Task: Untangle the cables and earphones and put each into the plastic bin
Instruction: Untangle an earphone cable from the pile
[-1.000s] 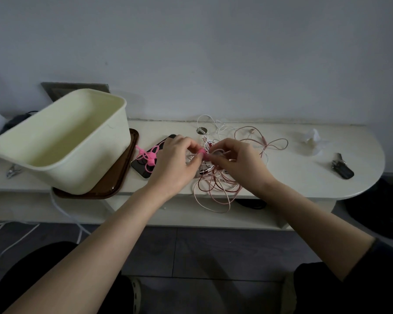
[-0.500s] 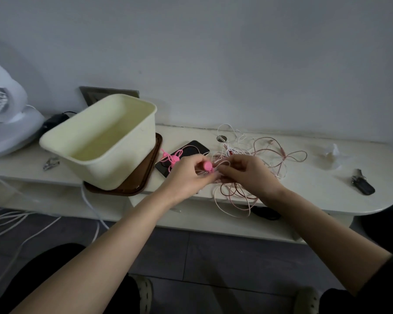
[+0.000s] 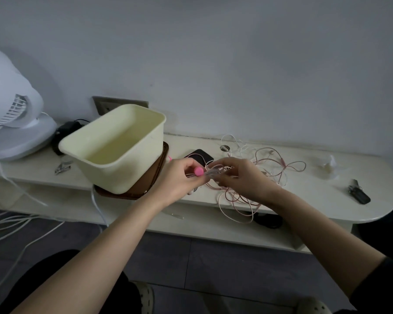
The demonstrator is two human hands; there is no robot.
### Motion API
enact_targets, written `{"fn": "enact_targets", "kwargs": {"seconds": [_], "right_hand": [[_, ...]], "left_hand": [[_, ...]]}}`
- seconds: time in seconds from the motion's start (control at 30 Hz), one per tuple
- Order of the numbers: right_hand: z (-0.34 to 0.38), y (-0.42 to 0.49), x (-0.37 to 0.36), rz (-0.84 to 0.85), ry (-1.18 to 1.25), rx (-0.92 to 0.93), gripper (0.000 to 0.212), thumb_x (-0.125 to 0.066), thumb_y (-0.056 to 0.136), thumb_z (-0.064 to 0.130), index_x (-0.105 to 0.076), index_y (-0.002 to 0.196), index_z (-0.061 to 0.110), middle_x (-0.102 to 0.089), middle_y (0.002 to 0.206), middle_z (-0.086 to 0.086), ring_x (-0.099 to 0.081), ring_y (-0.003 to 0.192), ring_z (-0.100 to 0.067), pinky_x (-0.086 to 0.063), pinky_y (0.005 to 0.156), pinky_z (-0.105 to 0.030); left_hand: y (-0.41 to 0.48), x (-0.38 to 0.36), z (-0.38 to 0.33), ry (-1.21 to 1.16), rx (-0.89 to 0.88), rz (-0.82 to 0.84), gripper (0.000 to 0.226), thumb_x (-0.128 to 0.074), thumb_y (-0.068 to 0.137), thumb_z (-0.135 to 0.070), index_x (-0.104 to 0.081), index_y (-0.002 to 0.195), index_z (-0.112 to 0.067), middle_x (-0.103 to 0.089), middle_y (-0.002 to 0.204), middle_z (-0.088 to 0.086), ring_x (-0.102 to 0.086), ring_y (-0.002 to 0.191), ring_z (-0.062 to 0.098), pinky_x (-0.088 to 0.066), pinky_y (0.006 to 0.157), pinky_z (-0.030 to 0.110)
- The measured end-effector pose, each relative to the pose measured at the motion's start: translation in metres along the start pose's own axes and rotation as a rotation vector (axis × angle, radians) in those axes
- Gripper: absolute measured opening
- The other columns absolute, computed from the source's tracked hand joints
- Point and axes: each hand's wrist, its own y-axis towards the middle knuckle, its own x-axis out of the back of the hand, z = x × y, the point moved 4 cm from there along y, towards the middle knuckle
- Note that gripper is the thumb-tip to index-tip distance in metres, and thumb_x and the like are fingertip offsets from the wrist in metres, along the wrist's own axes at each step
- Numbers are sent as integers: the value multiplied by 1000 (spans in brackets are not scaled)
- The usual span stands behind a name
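At the far left of the cream counter (image 3: 315,196) stands a white fan (image 3: 11,123), with a small metal clipper (image 3: 63,165) lying in front of it. Next comes the plastic bin (image 3: 104,175), pale yellow, tilted, and with nothing visible inside. It rests on a brown tray (image 3: 157,171) at the counter's front edge.

Just right of the tray, the left hand (image 3: 177,177) is raised a little above the counter. Its grip is closed around a pink-tipped cable (image 3: 199,171), and the round pink end pokes out past the fingers. A dark phone (image 3: 199,156) lies flat behind the two hands.

The right hand (image 3: 243,176) nearly touches the left. Its grip is curled in and pinches thin strands of the tangle of cables (image 3: 279,168). This loose knot of pink, red and white wires spreads on the counter to the right, with loops hanging over the front edge.

Further right lie a crumpled white scrap (image 3: 327,163) and, near the rounded end, a black key fob (image 3: 359,194).
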Motion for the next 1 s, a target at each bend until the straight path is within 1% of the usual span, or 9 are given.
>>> {"fn": "enact_targets", "kwargs": {"seconds": [0.1,0.2,0.3,0.4,0.5,0.6,0.73,0.87,1.0], "right_hand": [[14,0,-6,27,-183,106,17,-66,87,18,-69,103,18,-68,83,5,-61,64,-2,-46,61,-10],[18,7,-9,18,-113,98,10,-67,86,14,-71,95,12,-66,70,3,-59,56,0,-42,54,-7],[13,18,-8,-32,27,-16,17,-67,86,22,-72,95,8,-68,71,-1,-64,63,-7,-53,65,-18],[4,32,-10,-62,201,-170,20,-64,88,17,-69,101,3,-68,79,-8,-65,72,-14,-57,80,-29],[4,48,-16,-101,332,-266,18,-62,88,11,-67,98,-3,-66,80,-11,-63,72,-17,-56,82,-31],[17,69,-25,-117,369,-271,14,-63,88,13,-68,92,1,-65,78,-9,-64,70,-15,-56,75,-23],[53,106,-45,-158,393,-173,7,-64,88,16,-66,83,12,-64,75,-6,-62,70,-14,-57,74,-21],[90,150,-82,-151,246,-17,13,-64,88,15,-67,75,13,-61,67,-2,-59,64,-14,-55,77,-33],[118,179,-130,-62,-111,132,15,-64,88,20,-72,89,8,-62,69,3,-50,60,-5,-38,49,-7]], "left_hand": [[-4,9,-4,75,-28,6,17,-75,78,-26,-65,89,-16,-66,80,-7,-60,58,9,-50,54,22],[-4,26,-3,177,-70,-41,28,-74,78,-26,-61,103,-22,-63,99,-10,-59,78,-7,-46,67,9],[-2,66,4,419,-113,-271,32,-69,81,-29,-60,110,-19,-59,112,-4,-53,104,16,-42,89,30],[-4,107,22,760,32,-403,33,-61,86,-33,-58,116,-19,-56,119,2,-47,113,27,-36,91,40],[-13,133,47,929,145,-376,35,-59,87,-38,-56,118,-22,-56,120,1,-45,114,25,-35,91,41],[-20,144,61,925,116,-381,27,-65,84,-36,-62,107,-21,-59,113,-1,-46,111,24,-31,90,37],[-21,159,65,869,6,-431,22,-79,71,-29,-66,86,-19,-57,96,0,-48,100,25,-34,86,38],[-20,170,71,839,-23,-438,21,-84,65,-29,-68,72,-17,-49,81,-5,-51,91,26,-38,80,38],[-15,176,75,822,31,-422,22,-79,70,-34,-69,81,-17,-47,88,-6,-47,102,23,-35,90,37]]}}
